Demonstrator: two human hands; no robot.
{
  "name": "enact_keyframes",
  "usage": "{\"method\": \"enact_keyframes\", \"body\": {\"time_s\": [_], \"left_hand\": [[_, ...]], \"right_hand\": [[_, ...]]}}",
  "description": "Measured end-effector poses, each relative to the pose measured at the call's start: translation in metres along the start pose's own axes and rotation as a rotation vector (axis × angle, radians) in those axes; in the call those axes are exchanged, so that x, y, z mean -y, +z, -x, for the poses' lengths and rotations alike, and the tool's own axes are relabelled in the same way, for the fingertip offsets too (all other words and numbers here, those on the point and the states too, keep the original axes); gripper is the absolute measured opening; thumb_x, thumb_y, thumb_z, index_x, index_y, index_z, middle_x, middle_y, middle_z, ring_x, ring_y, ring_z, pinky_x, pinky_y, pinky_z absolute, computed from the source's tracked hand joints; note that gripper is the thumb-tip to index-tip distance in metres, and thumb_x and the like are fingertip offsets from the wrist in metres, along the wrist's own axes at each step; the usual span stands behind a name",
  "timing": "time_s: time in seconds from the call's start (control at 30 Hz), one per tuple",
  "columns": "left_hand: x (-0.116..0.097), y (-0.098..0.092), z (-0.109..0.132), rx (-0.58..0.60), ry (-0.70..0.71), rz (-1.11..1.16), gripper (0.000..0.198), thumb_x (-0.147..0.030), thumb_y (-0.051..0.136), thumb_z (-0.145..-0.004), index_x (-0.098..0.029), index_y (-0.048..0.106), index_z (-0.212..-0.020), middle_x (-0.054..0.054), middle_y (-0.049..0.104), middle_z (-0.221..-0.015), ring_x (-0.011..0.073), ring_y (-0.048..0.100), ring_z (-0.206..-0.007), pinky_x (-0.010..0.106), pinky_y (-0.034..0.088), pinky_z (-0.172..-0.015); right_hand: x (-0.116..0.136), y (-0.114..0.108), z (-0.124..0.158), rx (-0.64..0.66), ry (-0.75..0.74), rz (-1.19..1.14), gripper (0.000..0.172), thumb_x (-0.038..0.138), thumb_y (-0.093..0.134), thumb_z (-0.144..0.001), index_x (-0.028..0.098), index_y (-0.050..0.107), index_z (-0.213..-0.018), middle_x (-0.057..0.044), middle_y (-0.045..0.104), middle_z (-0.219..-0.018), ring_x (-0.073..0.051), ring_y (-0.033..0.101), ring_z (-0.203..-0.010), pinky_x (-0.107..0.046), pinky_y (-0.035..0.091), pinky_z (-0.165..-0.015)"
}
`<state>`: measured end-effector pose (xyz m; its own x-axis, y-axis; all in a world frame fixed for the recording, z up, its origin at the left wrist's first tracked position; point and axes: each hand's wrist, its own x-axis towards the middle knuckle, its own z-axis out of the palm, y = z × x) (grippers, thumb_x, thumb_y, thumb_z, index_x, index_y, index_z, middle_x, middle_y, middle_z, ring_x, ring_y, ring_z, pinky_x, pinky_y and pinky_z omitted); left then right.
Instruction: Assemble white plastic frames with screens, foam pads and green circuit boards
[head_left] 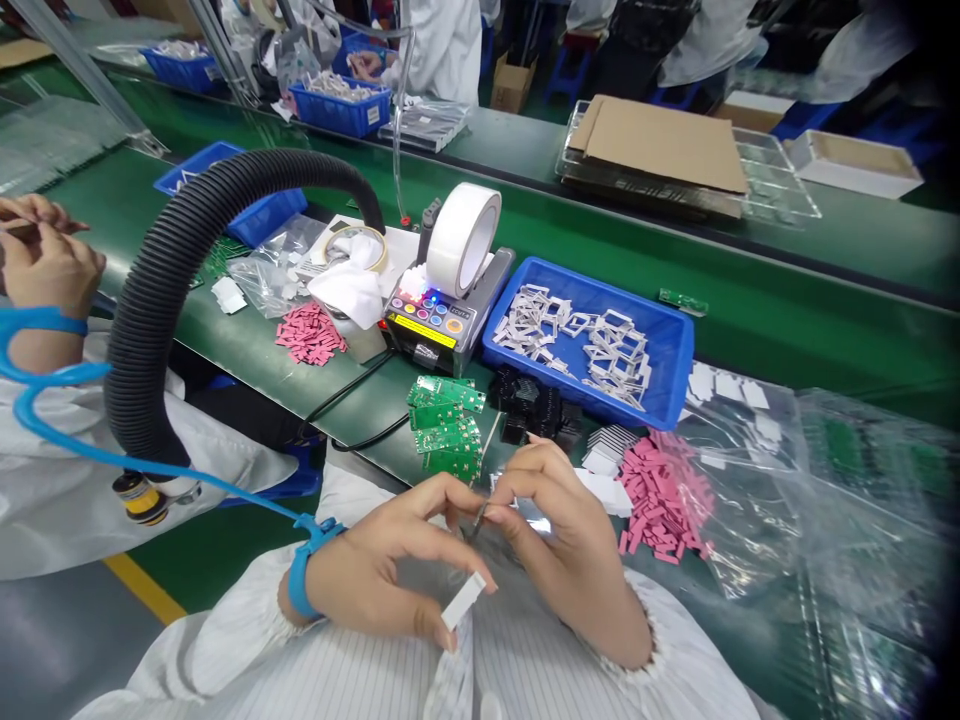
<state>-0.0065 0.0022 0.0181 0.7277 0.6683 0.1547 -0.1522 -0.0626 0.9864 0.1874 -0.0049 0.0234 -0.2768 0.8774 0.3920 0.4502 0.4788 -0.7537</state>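
My left hand (375,560), with a blue band at its wrist, pinches a small white rectangular piece (463,600) between thumb and forefinger. Its other fingers reach up to a small, thin dark piece (478,522). My right hand (562,525) grips that dark piece between thumb and fingertips; the fingers partly cover it, so its kind is unclear. Just beyond the hands lie green circuit boards (448,435) and a cluster of black plastic parts (517,400). Right of my right hand is a heap of pink strips (660,497), with white pieces beside it.
A blue bin (686,365) holds white frames. Left of it stands a tape dispenser (424,335) carrying a white roll (450,240). A black ribbed hose (161,300) arches at left, near another person's hands (52,250). Clear plastic bags (757,500) lie at right.
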Motion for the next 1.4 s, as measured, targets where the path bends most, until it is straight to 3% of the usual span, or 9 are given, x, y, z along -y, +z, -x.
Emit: {"method": "enact_keyframes", "body": {"time_s": [0.17,0.4,0.6,0.93,1.4], "left_hand": [[0.008,-0.001,-0.002,0.015,0.055,-0.009,0.047,-0.036,0.076,-0.066,-0.032,0.066,-0.112,0.005,0.046,-0.103,0.0194,0.05,-0.097,0.034,0.045,-0.088],[0.014,0.001,-0.002,0.004,-0.004,0.048,0.042,-0.04,0.076,-0.065,-0.031,0.07,-0.105,0.005,0.046,-0.102,0.0217,0.048,-0.1,0.039,0.041,-0.093],[0.019,0.001,-0.002,0.014,-0.003,0.076,0.046,-0.037,0.078,-0.063,-0.034,0.069,-0.108,0.005,0.047,-0.104,0.0212,0.049,-0.1,0.036,0.041,-0.091],[0.019,0.001,-0.002,0.021,0.022,0.065,0.048,-0.035,0.079,-0.063,-0.035,0.068,-0.109,0.005,0.046,-0.105,0.0204,0.048,-0.099,0.032,0.043,-0.087],[0.018,0.0,-0.004,0.035,0.028,0.008,0.046,-0.04,0.077,-0.063,-0.032,0.069,-0.108,0.006,0.049,-0.106,0.0209,0.049,-0.099,0.037,0.042,-0.092]], "right_hand": [[-0.003,0.001,0.001,0.014,-0.011,0.016,0.011,0.016,0.053,-0.088,0.022,0.052,-0.078,0.002,0.052,-0.073,-0.014,0.053,-0.072,-0.038,0.039,-0.085],[-0.007,0.002,0.007,0.075,-0.035,0.114,0.012,0.011,0.047,-0.089,0.021,0.05,-0.083,0.0,0.052,-0.079,-0.015,0.052,-0.078,-0.043,0.031,-0.095],[-0.006,0.002,0.007,-0.003,-0.019,0.068,0.011,0.014,0.051,-0.089,0.021,0.051,-0.08,0.002,0.051,-0.075,-0.014,0.053,-0.074,-0.038,0.034,-0.09],[-0.007,0.002,0.007,-0.026,-0.03,0.038,0.01,0.014,0.053,-0.088,0.021,0.052,-0.08,0.002,0.051,-0.074,-0.014,0.052,-0.072,-0.039,0.034,-0.09],[-0.008,0.003,0.009,-0.054,-0.02,0.034,0.01,0.014,0.054,-0.087,0.021,0.053,-0.081,0.002,0.052,-0.075,-0.014,0.053,-0.072,-0.04,0.035,-0.09]]}}
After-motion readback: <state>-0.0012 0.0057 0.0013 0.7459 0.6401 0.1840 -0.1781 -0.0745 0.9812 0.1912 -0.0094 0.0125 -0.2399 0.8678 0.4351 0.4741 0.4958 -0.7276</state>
